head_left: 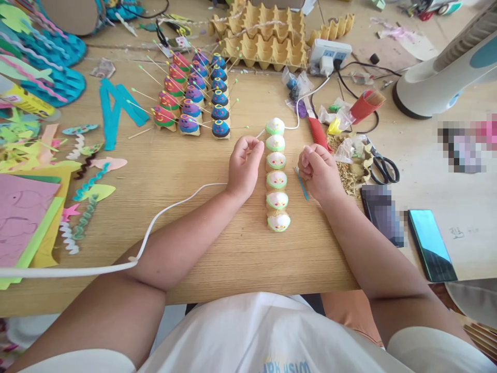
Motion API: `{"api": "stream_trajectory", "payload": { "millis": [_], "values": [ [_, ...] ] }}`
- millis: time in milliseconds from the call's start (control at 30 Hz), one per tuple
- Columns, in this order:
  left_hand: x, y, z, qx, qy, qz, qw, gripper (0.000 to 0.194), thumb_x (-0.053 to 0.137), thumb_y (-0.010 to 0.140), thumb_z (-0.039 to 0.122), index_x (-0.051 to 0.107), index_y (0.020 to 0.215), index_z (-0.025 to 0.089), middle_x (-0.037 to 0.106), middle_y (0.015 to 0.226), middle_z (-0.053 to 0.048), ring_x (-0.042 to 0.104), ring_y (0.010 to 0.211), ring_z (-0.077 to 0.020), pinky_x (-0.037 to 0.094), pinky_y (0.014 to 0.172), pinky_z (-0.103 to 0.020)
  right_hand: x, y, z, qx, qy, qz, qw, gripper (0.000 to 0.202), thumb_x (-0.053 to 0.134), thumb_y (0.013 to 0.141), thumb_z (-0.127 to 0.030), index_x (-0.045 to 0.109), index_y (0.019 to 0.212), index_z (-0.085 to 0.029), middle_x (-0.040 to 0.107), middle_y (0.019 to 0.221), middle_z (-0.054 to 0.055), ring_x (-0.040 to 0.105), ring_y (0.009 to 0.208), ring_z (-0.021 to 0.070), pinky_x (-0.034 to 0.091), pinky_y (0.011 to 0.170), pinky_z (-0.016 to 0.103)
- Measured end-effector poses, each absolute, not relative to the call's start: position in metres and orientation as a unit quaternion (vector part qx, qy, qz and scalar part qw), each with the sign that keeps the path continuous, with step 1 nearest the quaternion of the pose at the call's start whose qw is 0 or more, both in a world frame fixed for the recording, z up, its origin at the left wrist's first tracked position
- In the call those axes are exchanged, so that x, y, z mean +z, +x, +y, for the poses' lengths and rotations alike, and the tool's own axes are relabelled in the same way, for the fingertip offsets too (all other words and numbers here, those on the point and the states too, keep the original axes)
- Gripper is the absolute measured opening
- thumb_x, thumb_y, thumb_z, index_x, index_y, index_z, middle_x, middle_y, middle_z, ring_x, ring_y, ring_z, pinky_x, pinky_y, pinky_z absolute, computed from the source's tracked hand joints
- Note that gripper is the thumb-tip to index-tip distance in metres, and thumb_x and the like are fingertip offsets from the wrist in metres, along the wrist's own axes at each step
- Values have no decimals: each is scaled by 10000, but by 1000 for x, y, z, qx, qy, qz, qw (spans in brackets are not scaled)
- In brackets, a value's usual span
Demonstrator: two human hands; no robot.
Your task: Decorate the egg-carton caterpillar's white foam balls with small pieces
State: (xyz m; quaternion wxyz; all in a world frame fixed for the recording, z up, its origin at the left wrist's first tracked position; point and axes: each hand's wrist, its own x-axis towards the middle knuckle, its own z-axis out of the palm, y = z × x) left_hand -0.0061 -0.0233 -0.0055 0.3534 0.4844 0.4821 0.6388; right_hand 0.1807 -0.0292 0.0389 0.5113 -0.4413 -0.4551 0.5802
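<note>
A column of several white-topped egg-carton cups (277, 180) with green rims and small painted faces runs along the table between my hands. My left hand (245, 167) is just left of the upper cups, thumb and fingers pressed together; whatever it may hold is too small to make out. To the right of the column, my right hand (318, 170) is closed with its fingertips pinched, and nothing can be made out between them. A thin blue stick (302, 183) lies beside it. Neither hand visibly touches the cups.
Painted cup rows (191, 108) with long pins stand behind my left hand. Egg cartons (267, 39) and a power strip (330, 51) are farther back. Scissors (384, 167), phones (432, 246) and a red-handled tool (319, 133) lie right. A white cable (171, 207) crosses my left arm.
</note>
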Motion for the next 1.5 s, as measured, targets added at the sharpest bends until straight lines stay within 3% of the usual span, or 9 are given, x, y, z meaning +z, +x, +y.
{"api": "stream_trajectory", "payload": {
  "millis": [167,333,533,733,1033,1167,1367,1500],
  "values": [
    [-7,-4,-22,657,485,468,337,431,698,952,693,684,952,262,748,999,-28,709,978,-182,570,896,-330,40,179,-30,572,-447,-457,514,518,894,766,-633,561,727,-239,403,628,-66,266,550,80,149,487,258],
    [-9,-5,-22,634,504,490,322,458,636,994,693,723,985,243,773,1047,-50,729,1026,-177,575,964,-317,37,181,-30,549,-456,-489,501,505,846,790,-725,669,822,-253,362,596,-73,247,530,87,148,490,272],
    [-9,-4,-22,641,494,479,340,393,706,977,619,750,968,228,762,1025,-46,726,984,-168,581,940,-303,31,183,-28,510,-470,-516,504,563,810,793,-784,653,778,-244,338,556,-80,244,515,85,135,516,293],
    [-5,-5,-23,636,495,475,353,218,769,962,438,795,1001,225,761,1054,-54,732,1025,-173,574,900,-273,31,183,-25,428,-468,-588,503,647,681,845,-857,541,704,-241,392,627,-43,343,599,115,253,531,286],
    [-4,-6,-21,632,485,488,358,179,777,935,382,815,1009,224,768,1056,-59,728,1010,-181,576,849,-268,47,167,-5,455,-465,-558,516,381,720,962,-575,508,885,-266,418,725,-57,355,615,110,309,557,270],
    [-2,-5,-23,636,483,479,363,200,775,933,401,812,998,215,762,1048,-60,724,1005,-182,575,846,-270,30,156,13,360,-486,-533,591,368,700,934,-582,519,912,-262,443,772,-41,423,672,124,368,607,288],
    [0,-6,-23,639,483,483,355,263,760,964,467,816,994,212,776,1042,-71,733,997,-190,575,865,-288,14,163,18,304,-502,-574,570,281,721,920,-504,679,932,-227,484,712,-35,406,658,131,341,615,308],
    [1,-10,-22,631,487,487,356,244,741,977,435,828,1008,209,783,1060,-75,738,1016,-185,579,885,-282,15,166,17,306,-504,-596,544,217,695,927,-392,771,1021,-212,616,757,-4,441,654,135,373,631,322]
  ]
}}
